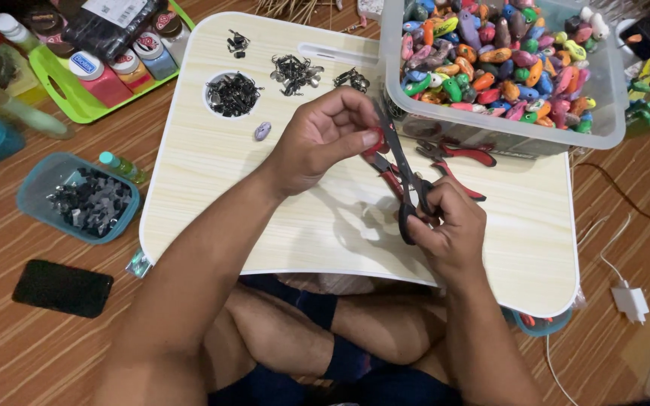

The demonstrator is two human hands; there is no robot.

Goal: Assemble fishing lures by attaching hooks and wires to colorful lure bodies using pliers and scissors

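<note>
While our right hand [445,225] wraps shut around the black handles of the scissors [402,169], their long axis runs from the near right up toward the far edge of the lap desk [212,188], tips pointing away from us. Our left hand [321,139] pinches a small red piece [375,141] closed between thumb and fingers, right against the blades, above the desk's middle. Red-handled pliers [464,156] lie just beyond, beside the clear bin of colourful beads [502,56].
</note>
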